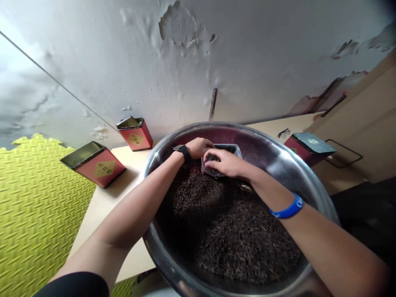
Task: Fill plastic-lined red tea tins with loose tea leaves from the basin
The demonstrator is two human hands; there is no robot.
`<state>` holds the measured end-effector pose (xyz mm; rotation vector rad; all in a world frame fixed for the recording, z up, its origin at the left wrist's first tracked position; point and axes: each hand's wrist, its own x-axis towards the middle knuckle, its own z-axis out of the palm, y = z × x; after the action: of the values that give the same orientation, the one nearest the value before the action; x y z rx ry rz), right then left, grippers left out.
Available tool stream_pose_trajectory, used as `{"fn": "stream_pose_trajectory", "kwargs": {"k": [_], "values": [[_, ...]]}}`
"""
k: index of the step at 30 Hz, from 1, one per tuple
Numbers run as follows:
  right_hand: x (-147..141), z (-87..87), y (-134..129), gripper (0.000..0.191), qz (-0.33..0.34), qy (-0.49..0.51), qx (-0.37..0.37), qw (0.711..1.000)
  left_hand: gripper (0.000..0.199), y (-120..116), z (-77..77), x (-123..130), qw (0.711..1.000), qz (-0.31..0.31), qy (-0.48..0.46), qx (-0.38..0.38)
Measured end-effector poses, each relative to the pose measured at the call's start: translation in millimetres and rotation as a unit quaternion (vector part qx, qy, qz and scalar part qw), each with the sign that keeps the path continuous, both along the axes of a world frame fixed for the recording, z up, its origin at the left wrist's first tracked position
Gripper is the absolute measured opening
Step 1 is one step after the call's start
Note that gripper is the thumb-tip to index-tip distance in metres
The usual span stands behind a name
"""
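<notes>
A wide metal basin [318, 181] holds dark dried leaves [247, 239], heaped in its near part. Near the basin's far wall is a container with a clear plastic lining [237, 152]. My left hand [199, 147], with a black watch on the wrist, is at the container's left rim; its fingertips are partly hidden. My right hand [227, 163] is over the container's opening with curled fingers, dark leaves showing beside the fingertips. How firmly either hand grips anything is hard to see.
Two open red tins, one nearer [103, 168] and one farther [136, 138], stand on the table [123, 185] left of the basin. Another red tin [305, 148], eyeglasses [284, 133] and a cardboard box [368, 123] are at the right. A peeling wall [173, 74] rises behind.
</notes>
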<state>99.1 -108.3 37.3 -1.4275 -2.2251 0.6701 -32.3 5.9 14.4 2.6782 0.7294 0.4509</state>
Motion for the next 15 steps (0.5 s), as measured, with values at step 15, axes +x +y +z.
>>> {"fn": "stream_pose_trajectory", "kwargs": {"k": [15], "values": [[-28, -21.4, -25, 0.024, -0.04, -0.082, 0.149, 0.985, 0.034, -2, 0.3, 0, 1.0, 0.007, -0.004, -0.002]]}}
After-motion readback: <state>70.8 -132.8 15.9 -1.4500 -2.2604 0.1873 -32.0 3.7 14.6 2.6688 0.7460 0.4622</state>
